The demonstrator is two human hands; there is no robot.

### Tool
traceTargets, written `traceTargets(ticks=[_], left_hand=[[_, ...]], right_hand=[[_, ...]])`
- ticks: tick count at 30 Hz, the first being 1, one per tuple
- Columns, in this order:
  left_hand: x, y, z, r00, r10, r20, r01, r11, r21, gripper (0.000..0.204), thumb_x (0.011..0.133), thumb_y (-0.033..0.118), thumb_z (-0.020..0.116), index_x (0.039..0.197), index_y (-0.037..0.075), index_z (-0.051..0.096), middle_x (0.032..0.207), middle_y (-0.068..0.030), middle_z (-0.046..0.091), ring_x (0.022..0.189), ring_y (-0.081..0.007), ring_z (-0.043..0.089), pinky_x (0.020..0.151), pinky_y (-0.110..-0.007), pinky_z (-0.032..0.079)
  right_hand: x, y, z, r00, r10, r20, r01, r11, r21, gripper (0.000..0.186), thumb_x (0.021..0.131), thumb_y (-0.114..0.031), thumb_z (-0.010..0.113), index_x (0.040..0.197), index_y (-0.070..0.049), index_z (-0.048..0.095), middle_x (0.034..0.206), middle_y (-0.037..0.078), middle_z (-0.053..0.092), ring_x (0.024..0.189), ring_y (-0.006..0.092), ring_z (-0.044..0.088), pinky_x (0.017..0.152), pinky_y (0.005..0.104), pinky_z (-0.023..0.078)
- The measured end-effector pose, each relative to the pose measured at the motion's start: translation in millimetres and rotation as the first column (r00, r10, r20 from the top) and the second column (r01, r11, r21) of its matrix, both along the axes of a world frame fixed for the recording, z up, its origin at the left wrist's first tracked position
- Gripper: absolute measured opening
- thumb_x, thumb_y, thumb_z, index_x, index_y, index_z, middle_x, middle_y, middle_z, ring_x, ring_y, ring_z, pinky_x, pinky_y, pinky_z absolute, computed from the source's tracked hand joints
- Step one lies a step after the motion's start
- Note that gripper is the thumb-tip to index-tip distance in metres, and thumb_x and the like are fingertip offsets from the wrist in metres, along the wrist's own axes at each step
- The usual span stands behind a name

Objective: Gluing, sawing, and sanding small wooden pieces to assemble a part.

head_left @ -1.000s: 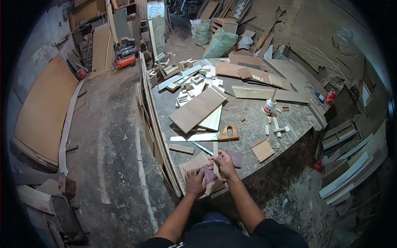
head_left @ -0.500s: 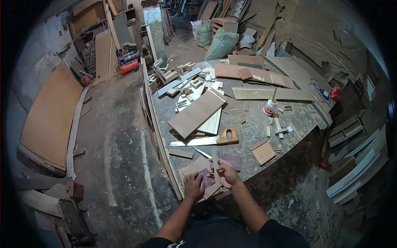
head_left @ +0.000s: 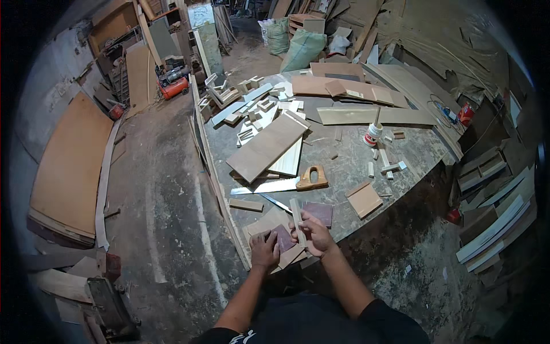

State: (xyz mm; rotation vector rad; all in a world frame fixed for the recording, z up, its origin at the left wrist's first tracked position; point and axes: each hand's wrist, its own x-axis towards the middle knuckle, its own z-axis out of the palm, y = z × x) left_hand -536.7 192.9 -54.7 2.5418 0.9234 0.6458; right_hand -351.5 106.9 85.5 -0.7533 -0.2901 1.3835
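Note:
My right hand [head_left: 316, 235] is closed around a narrow wooden strip [head_left: 298, 222], which stands up at a tilt between thumb and fingers. Beside it, my left hand [head_left: 264, 251] has its fingers loosely bent and apart, at the edge of a dark red sheet of sandpaper [head_left: 283, 238]; I see nothing gripped in it. That sheet lies on a light wooden board [head_left: 256, 227] at the table's near edge. A second dark red sheet [head_left: 318, 213] lies just beyond my right hand. Past both hands rests a handsaw [head_left: 312, 178] with a wooden handle, its blade pointing left.
On the worktable [head_left: 338, 166] lie a large brown panel [head_left: 268, 146], a small wooden block [head_left: 246, 204], a square wooden piece [head_left: 364, 199] and a white-and-red glue pot [head_left: 372, 135]. Wood offcuts pile up at far left. A red compressor [head_left: 173, 86] stands on the floor.
The strip has tilted so its top leans further left, still in my right hand. My left hand has shifted slightly and stays beside the sandpaper. The whole view has moved a little.

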Motion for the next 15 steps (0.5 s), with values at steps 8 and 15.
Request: traceTargets(ticks=[8, 15], left_hand=[[-1.6, -2.0, -3.9, 1.000, -0.010, 0.005, 0.010, 1.000, 0.015, 0.046, 0.083, 0.025, 0.068, 0.126, 0.011, 0.062, 0.129, -0.0155, 0.056, 0.122, -0.0359, 0.046, 0.109, -0.054, 0.030], [-0.9, -1.7, -3.5, 1.000, -0.001, -0.010, 0.001, 1.000, 0.014, 0.048, 0.082, 0.028, 0.068, 0.128, 0.013, 0.061, 0.129, -0.0145, 0.056, 0.123, -0.0351, 0.046, 0.109, -0.054, 0.029]], right_hand=[[6.7, -8.5, -5.1, 0.997, 0.078, -0.008, -0.078, 0.997, 0.020, 0.051, 0.098, -0.022, 0.044, 0.145, -0.003, 0.045, 0.102, 0.013, 0.066, 0.074, 0.0182, 0.064, 0.065, 0.0302, 0.053], [5.3, -8.7, -8.8, 0.996, 0.071, -0.060, -0.070, 0.997, 0.019, 0.053, 0.102, -0.032, 0.045, 0.146, -0.003, 0.043, 0.102, 0.013, 0.066, 0.073, 0.0180, 0.063, 0.063, 0.0296, 0.052]])
